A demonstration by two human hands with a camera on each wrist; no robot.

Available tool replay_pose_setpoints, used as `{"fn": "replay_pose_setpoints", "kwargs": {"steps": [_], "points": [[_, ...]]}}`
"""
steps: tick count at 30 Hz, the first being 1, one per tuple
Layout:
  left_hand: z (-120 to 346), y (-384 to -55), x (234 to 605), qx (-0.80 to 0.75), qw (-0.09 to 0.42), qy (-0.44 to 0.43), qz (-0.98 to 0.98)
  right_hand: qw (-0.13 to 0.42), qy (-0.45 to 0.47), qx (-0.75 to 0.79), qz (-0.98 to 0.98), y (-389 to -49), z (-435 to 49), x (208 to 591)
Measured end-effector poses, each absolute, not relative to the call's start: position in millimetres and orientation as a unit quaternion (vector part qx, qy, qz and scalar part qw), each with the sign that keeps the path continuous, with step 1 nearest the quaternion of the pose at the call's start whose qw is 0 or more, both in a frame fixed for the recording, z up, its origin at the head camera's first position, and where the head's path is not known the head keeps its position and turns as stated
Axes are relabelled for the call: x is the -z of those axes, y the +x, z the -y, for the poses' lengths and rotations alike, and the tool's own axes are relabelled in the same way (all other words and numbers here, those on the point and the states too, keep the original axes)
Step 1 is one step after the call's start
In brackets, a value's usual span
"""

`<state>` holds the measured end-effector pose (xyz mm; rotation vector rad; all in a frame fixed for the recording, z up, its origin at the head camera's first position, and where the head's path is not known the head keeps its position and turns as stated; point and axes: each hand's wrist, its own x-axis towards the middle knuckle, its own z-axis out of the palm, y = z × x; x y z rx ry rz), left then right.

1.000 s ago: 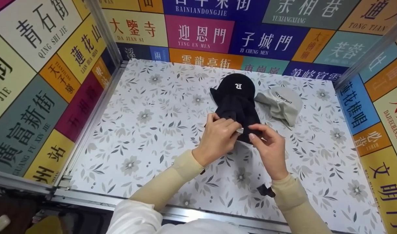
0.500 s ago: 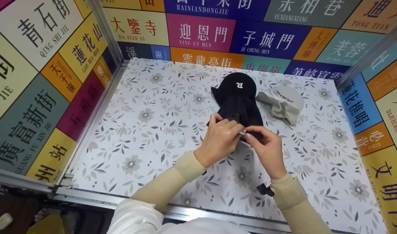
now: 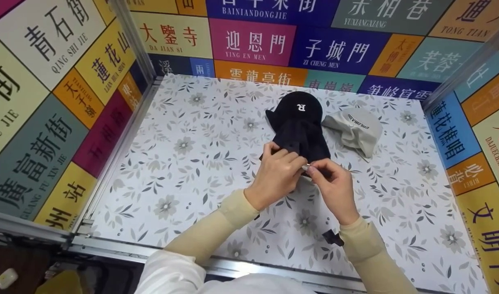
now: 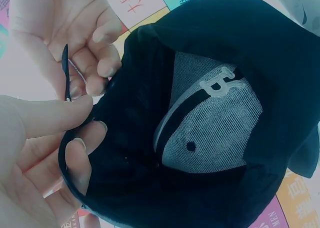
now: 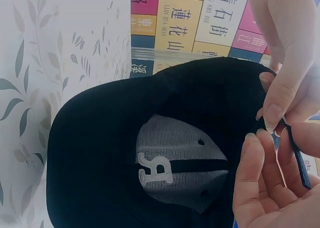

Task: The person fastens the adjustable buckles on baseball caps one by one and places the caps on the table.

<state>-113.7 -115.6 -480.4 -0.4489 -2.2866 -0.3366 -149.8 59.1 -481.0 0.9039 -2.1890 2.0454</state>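
Note:
A black baseball cap (image 3: 297,130) with a white letter R stands on the table, its back opening toward me. My left hand (image 3: 277,173) pinches the cap's adjustment strap (image 4: 64,160) between thumb and fingers, at the near edge of the cap. Close beside it, my right hand (image 3: 335,183) pinches at a small metal buckle (image 3: 305,167) on that strap. The strap's loose end (image 5: 300,163) lies along the right thumb in the right wrist view. Inside the cap, mesh lining (image 4: 212,130) shows. Fingers partly hide the buckle.
Right of the black cap lies a crumpled light grey cap (image 3: 361,126) lettered COLORADO. The floral-patterned tabletop (image 3: 184,175) has a metal rail (image 3: 122,251) along its front edge. Walls of coloured Chinese sign panels (image 3: 251,45) close in the back and both sides.
My right hand has moved left, from just apart to meeting the left fingers at the buckle, and its thumb and index finger have closed on it. Both caps stay in place.

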Motion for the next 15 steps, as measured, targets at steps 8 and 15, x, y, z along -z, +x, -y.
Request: {"fn": "replay_pose_setpoints", "kwargs": {"steps": [8,15], "points": [[118.4,-114.0,480.4,0.108,0.397,-0.173,0.895,0.028,0.297,-0.651,0.698,-150.3,-62.6,480.3],[121.1,-112.9,476.8,0.112,0.389,-0.173,0.898,0.037,0.290,-0.664,0.688,-154.9,-70.5,478.3]]}}
